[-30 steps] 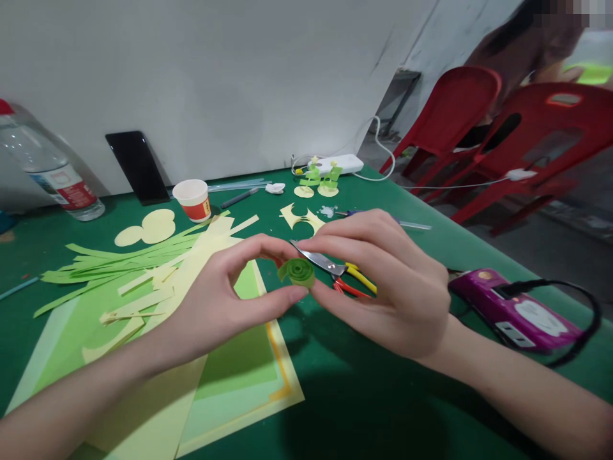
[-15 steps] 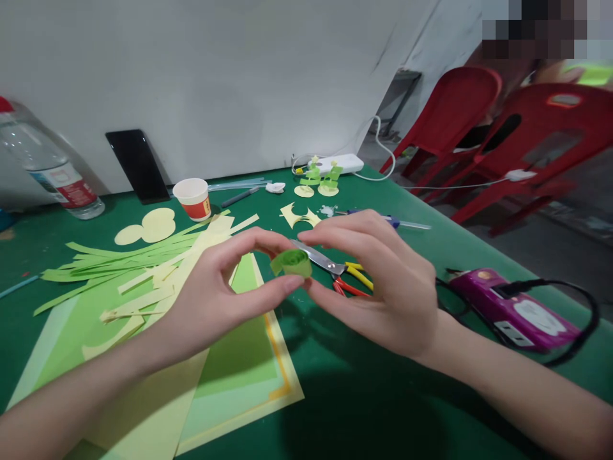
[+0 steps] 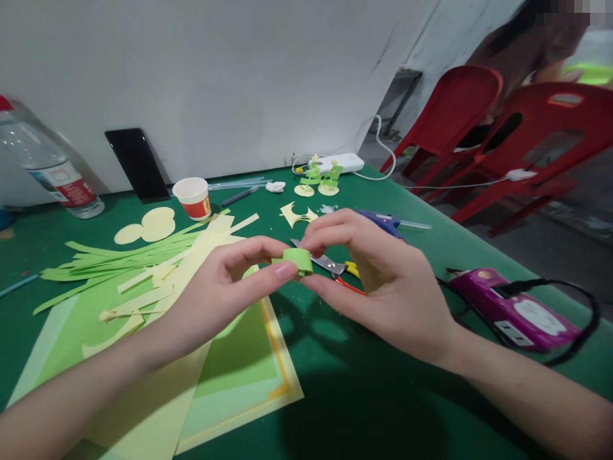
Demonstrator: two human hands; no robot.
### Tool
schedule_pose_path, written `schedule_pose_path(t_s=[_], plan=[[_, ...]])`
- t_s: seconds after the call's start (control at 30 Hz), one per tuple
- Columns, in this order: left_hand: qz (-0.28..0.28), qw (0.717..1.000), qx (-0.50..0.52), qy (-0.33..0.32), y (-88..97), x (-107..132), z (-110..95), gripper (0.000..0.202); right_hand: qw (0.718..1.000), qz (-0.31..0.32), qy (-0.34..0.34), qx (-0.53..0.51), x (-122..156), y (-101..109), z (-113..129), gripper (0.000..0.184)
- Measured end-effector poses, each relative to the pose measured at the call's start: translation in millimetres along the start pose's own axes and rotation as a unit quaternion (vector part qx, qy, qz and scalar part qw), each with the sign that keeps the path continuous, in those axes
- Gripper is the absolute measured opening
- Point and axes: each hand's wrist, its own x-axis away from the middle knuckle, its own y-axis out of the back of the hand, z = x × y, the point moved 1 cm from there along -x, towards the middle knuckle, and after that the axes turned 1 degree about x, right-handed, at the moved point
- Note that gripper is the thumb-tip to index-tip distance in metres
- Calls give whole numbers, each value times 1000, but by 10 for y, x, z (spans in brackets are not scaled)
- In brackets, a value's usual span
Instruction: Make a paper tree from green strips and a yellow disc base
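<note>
A small coil of green paper strip is pinched between both hands above the green table. My left hand grips its left side with thumb and forefinger. My right hand pinches its right side from above and below. Scissors with yellow and red handles lie on the table just behind the coil, partly hidden by my right hand. Sheets of yellow and green paper lie under my left forearm.
Cut green and yellow strips and yellow discs lie at left, near a paper cup, a black phone and a water bottle. A purple device with a black cable sits at right. Red chairs stand beyond the table.
The coil has been turned from face-up to edge-on and squeezed tighter. Both hands have shifted slightly upward, and the fingers have closed in on it.
</note>
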Motion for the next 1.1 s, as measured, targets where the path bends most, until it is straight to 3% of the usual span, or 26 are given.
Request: schedule_pose_path(t_s=[0.13, 0.37, 0.6, 0.73, 0.83, 0.97, 1.1], plan=[[-16, 1000, -13, -10, -16, -5, -17, 9, 998, 13, -52, -43, -9, -2, 0, 10], [-2, 996, 84, 0, -24, -13, 14, 12, 987, 28, -123, -96, -24, -11, -2, 6], [18, 993, 111, 34, -33, -4, 41, 11, 987, 23, -129, -93, -16, 7, -16, 9], [14, 989, 142, 31, -30, 11, 73, 9, 995, -16, -83, -61, 3, 8, -20, 13], [7, 986, 163, 33, -30, 12, 85, 8, 997, -73, 17, 9, 13, 4, 16, 16], [16, 980, 196, 38, -50, 10, 74, 5, 974, -99, 146, 140, 25, -8, 95, 20], [38, 971, 233, 39, -71, 14, 62, 4, 967, -91, 158, 176, 32, -12, 124, 19]])
